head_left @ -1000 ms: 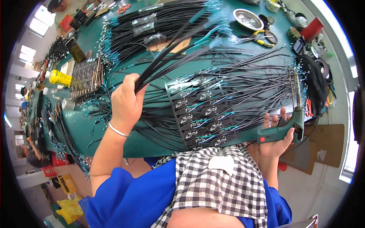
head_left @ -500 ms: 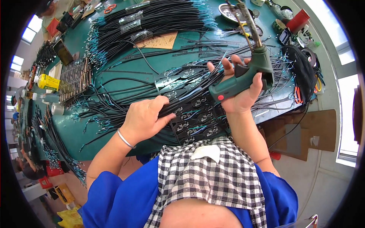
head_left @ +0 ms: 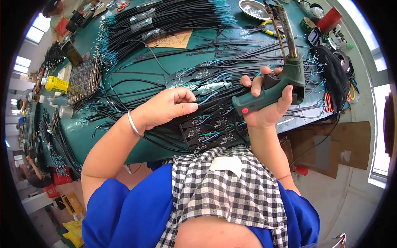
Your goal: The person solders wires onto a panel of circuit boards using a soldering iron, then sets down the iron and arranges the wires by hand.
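My right hand [head_left: 266, 111] holds a dark green heat gun [head_left: 269, 93] by its handle, the long metal nozzle pointing away from me. The fingers wrap it only loosely. My left hand [head_left: 169, 105], with a silver bangle at the wrist, is closed in a pinch over black cables [head_left: 223, 100]. A light blue wire [head_left: 206, 99] shows right by its fingertips; whether they grip it is hard to see. Beneath and between the hands lie black panels of small circuit boards [head_left: 211, 128] with wires on them. More loose black cables [head_left: 136, 89] spread to the left.
A thick taped bundle of black cables [head_left: 153, 20] lies at the back. At the far right are a metal dish [head_left: 253, 9], yellow-handled pliers [head_left: 271, 32], a red cylinder [head_left: 329, 20] and a black bag [head_left: 331, 72]. A yellow bottle [head_left: 56, 84] stands left. A co-worker sits far left.
My left hand has let the thick cable bundle down and moved up to a closer pinch. My right hand has shifted slightly right with the heat gun.
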{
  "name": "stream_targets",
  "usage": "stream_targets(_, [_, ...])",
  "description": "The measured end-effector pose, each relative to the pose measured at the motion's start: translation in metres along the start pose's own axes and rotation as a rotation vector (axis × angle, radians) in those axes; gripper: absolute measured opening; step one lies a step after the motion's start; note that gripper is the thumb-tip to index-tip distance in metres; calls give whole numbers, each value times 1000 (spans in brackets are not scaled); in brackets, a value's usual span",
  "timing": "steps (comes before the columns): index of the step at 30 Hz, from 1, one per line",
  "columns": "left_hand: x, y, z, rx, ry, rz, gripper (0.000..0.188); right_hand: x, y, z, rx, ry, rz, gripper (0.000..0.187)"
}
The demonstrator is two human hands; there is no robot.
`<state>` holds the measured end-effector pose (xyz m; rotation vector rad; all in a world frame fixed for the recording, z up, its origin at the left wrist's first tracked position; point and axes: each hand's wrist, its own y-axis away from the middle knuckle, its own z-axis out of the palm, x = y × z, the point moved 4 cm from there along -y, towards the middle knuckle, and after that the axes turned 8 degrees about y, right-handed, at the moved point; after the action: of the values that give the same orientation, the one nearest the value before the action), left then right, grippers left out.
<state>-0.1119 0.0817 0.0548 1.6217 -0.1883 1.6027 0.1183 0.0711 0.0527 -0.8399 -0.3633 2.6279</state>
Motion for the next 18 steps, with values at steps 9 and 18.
stream_targets(9, [44, -35, 44, 36, -465, -10, 22, -26, -8, -5, 93, 11, 71, 42])
stream_targets(18, [157, -97, 1, 604, -1040, 528, 25, -35, -13, -24, 197, 37, 55, 33])
